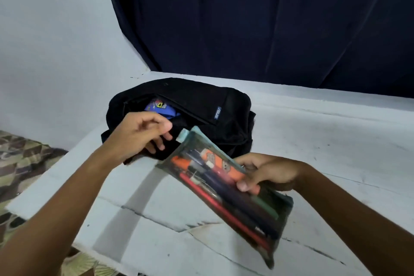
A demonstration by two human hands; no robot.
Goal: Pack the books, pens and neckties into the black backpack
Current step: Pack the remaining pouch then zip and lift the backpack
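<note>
Pinching a clear pen pouch (226, 195) near its middle, the right hand (266, 172) has its thumb laid across the pouch's upper face and its other fingers curled underneath, out of sight. The pouch runs slantwise through that grip: its zipped, pale-edged end sticks out beyond the fingertips toward the black backpack (186, 114), nearly reaching the bag's fabric, while its other end hangs back below the thumb, over the white table (336, 141). Inside the pouch, right under the thumb, lie several pens (226, 188), dark, red and orange among them, packed lengthwise; motion blur hides finer detail.

The left hand (139, 132) hangs over the near edge of the backpack's opening with its fingers loosely bent and slightly spread. Whether the fingertips touch or catch the black fabric beneath them cannot be told. Just beyond those fingertips, inside the opened compartment, a blue book (160, 107) shows with a colourful printed cover. The pouch's leading corner sits just beside the left hand's fingertips, on their right, with a small gap between.

The backpack lies flat on the table, past both hands, its unzipped mouth facing the left hand. A dark curtain (268, 17) hangs behind the table, and a patterned floor (22, 159) shows beyond the left forearm.
</note>
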